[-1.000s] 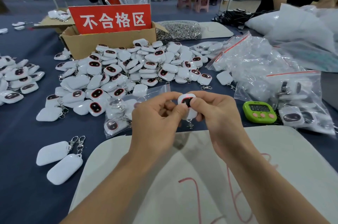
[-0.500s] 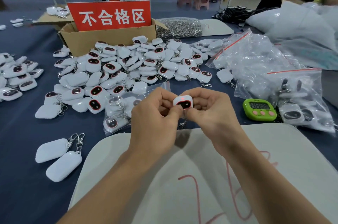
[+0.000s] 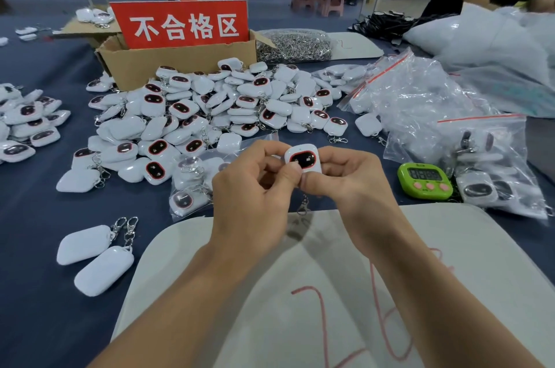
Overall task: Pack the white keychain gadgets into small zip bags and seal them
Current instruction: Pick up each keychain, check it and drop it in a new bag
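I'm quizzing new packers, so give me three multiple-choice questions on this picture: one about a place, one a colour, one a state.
1. Where is the green timer?
A. on the blue cloth, right of the held gadget
B. on the floor
C. in a drawer

2. What colour is the sign in the cardboard box?
A. yellow
B. red
C. green

3. How is the held gadget handled?
A. lying untouched
B. dropped in the box
C. pinched by left hand and right hand

Answers:
1 A, it sits on the cloth beside the right hand.
2 B, it shows white characters on red.
3 C, fingers of both hands close on it.
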Demonstrator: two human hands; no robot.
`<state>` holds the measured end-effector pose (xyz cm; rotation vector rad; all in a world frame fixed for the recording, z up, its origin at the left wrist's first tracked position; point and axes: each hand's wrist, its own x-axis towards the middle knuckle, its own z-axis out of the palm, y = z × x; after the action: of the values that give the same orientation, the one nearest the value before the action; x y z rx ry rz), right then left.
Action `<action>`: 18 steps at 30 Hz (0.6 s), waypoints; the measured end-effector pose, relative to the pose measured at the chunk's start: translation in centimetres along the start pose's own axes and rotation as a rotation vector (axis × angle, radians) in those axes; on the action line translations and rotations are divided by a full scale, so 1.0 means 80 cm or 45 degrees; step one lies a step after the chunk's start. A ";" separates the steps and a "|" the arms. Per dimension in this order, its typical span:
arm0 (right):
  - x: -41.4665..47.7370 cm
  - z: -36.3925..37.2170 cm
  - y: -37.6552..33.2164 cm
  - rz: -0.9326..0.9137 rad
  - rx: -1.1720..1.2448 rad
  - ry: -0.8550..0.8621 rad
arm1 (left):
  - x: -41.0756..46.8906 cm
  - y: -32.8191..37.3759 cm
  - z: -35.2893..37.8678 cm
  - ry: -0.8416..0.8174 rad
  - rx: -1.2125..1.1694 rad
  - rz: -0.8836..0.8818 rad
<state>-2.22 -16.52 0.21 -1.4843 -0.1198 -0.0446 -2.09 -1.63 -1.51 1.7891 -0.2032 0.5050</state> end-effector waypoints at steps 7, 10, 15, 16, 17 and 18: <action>0.002 0.002 0.004 -0.083 -0.088 0.064 | -0.001 0.001 0.001 -0.034 0.041 -0.007; 0.004 0.005 0.007 -0.150 -0.272 0.143 | -0.001 0.001 0.000 -0.008 0.098 -0.003; 0.007 -0.003 0.007 -0.326 -0.536 0.343 | -0.002 0.000 0.003 0.039 0.229 -0.035; 0.006 -0.004 0.006 -0.369 -0.602 0.373 | -0.002 0.001 0.003 0.059 0.242 -0.019; 0.004 -0.004 0.004 -0.409 -0.672 0.400 | -0.002 0.003 0.002 0.077 0.271 0.015; 0.003 -0.002 0.002 -0.444 -0.728 0.422 | -0.002 0.004 0.001 0.087 0.309 0.063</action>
<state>-1.96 -16.69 0.08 -1.9859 -0.0993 -0.6495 -2.34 -1.78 -1.34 2.0026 -0.1433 0.6471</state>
